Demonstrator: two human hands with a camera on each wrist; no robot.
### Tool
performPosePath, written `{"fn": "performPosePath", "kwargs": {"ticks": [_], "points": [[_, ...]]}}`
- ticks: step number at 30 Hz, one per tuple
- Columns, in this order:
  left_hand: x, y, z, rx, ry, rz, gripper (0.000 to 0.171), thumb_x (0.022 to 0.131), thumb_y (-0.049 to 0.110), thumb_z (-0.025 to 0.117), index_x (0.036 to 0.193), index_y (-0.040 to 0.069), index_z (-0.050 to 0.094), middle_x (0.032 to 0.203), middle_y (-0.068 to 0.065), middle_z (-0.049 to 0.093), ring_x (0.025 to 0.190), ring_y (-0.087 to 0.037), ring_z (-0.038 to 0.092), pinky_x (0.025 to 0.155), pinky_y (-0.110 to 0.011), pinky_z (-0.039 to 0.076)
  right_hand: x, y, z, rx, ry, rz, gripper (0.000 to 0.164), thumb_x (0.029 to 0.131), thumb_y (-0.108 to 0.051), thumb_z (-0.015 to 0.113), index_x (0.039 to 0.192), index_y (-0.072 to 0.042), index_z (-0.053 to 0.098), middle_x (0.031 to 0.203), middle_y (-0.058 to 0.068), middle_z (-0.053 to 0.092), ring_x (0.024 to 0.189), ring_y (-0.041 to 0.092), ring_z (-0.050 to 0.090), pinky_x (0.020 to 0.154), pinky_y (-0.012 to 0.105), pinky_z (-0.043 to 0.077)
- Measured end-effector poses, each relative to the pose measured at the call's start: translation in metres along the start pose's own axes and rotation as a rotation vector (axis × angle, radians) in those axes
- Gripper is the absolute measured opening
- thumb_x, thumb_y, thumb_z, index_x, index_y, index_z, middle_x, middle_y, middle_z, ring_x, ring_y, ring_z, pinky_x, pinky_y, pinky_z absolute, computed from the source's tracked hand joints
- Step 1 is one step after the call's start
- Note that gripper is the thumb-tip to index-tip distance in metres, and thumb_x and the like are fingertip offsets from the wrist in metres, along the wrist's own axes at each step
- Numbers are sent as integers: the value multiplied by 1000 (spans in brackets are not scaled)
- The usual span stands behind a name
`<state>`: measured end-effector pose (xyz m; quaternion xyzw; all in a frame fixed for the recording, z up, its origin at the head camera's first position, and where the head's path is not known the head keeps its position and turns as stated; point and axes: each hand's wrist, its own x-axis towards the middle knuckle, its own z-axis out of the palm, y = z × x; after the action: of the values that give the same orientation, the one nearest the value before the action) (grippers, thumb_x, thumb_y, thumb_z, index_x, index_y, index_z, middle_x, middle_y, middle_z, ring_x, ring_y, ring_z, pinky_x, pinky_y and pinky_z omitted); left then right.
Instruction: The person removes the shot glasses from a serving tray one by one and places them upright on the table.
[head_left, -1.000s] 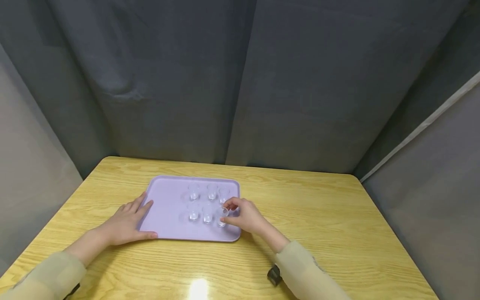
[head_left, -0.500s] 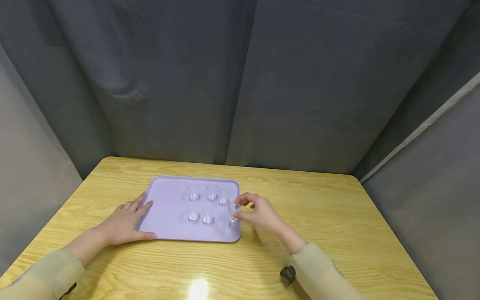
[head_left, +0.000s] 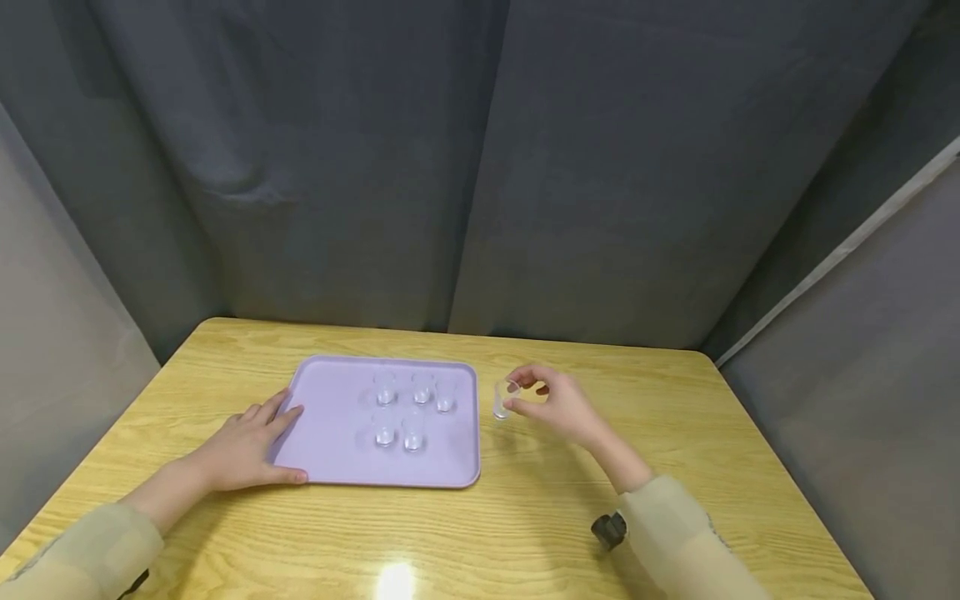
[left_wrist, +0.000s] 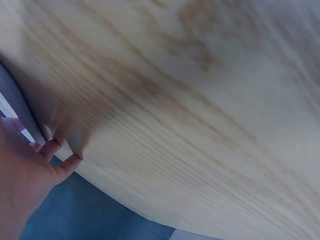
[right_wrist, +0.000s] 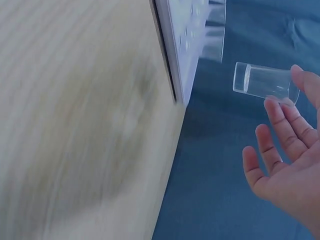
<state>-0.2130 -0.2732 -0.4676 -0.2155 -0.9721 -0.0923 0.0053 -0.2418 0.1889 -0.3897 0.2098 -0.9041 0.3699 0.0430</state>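
A clear shot glass (head_left: 502,403) is pinched near its rim between the thumb and fingers of my right hand (head_left: 562,407). In the head view it hangs just off the right edge of a lavender tray (head_left: 330,417). The right wrist view shows the same shot glass (right_wrist: 265,81) held apart from the table, its thick base facing the tray side. Several more clear glasses (head_left: 413,435) stand upright on the tray's right half, in two rows. My left hand (head_left: 247,446) rests on the tray's left edge with fingers spread.
The tray lies on a wood-grain table (head_left: 465,542) with rounded far corners. Grey curtains (head_left: 345,167) hang behind the table and at both sides. A small black device (head_left: 609,530) sits at my right wrist.
My right hand has lifted the shot glass from the front right of the tray and carried it rightward, past the tray's edge. My left hand stays in place on the tray.
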Motion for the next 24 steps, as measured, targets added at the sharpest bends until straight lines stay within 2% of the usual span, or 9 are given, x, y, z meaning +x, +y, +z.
{"fn": "performPosePath", "kwargs": {"ticks": [5,11,16,24], "points": [[-1,0,0,3,5,0,108,69,79,56,143,3,39,152,-26,21,126,-53,35,90,-70,32,6,9,-12,-4,21,32,31,83,-25,73,108,-10,64,98,0,68,100,25,59,83,45,47],[0,1,-1,5,6,2,108,68,80,56,142,3,40,151,-26,22,126,-52,35,90,-69,33,14,26,-18,-47,32,73,33,85,-27,71,111,-9,63,106,5,67,103,25,58,83,42,48],[1,3,-3,-4,-3,-4,109,68,80,56,142,2,40,151,-27,22,128,-52,34,91,-69,32,19,37,-16,-49,30,110,34,86,-27,70,113,-8,62,110,7,65,104,25,57,84,43,48],[3,4,-5,12,-7,-6,111,65,82,55,140,1,43,149,-28,24,127,-51,35,96,-69,28,26,57,-3,-33,77,102,37,85,-23,71,116,-5,61,106,9,65,103,28,58,83,45,48]]}}
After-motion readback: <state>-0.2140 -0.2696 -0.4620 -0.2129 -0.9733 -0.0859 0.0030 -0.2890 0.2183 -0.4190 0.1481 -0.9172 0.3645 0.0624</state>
